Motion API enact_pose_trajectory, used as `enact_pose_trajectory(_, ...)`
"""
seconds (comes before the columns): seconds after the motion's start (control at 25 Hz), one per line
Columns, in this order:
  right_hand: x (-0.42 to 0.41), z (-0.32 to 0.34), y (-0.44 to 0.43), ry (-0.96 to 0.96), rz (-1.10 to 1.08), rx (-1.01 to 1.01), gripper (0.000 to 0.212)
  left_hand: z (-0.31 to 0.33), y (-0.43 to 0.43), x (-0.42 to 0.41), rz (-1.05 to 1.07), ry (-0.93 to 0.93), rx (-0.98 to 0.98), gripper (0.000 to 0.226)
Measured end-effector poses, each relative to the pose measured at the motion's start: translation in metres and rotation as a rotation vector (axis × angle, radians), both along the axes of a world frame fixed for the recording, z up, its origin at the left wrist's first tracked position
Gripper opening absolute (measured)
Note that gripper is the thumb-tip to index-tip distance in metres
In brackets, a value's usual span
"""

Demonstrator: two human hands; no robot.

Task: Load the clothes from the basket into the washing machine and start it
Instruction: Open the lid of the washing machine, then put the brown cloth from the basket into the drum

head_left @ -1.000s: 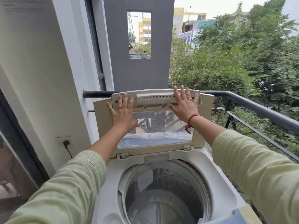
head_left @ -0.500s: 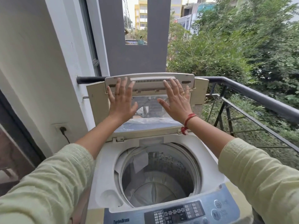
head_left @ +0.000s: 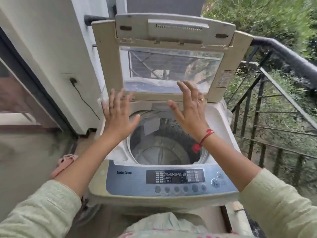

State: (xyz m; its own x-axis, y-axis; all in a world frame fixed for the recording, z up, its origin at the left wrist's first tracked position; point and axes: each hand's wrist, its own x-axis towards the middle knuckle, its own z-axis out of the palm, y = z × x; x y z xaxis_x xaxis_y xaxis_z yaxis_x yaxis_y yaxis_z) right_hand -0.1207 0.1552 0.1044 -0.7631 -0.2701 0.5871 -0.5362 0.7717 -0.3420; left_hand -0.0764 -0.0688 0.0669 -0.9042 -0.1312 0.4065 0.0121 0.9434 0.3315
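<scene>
- control panel: button labels too small and smeared to read
- pink cloth: mostly hidden behind left forearm
- foliage, railing: motion-blurred

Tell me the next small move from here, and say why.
Probably lower the left hand to the pink cloth lying beside the washing machine and grip it, ready to load. The lid stands folded open, the drum looks empty, and the right hand, like the left, is open and holds nothing.
</scene>
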Motion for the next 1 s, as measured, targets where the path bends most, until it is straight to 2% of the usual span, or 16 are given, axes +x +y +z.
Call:
enact_pose_trajectory(0.12,0.030,-0.013,0.010,-0.173,0.076,-0.183,0.056,-0.007,0.000,0.042,0.104,0.040,0.168,0.063)
enact_pose_trajectory(0.24,0.062,-0.019,0.021,-0.288,0.205,-0.193,0.054,-0.007,0.010,0.090,0.288,0.113,0.263,0.059)
enact_pose_trajectory(0.56,0.122,-0.048,-0.035,-0.460,0.481,-0.198,0.052,-0.021,0.006,0.228,0.610,-0.050,0.229,0.052)
enact_pose_trajectory(0.76,0.152,-0.054,-0.087,-0.465,0.702,-0.080,0.047,-0.038,-0.030,0.302,0.780,-0.138,0.201,0.047)
enact_pose_trajectory(1.0,0.180,-0.067,-0.172,-0.479,0.774,0.039,0.045,-0.075,-0.113,0.337,0.836,-0.219,0.245,0.058)
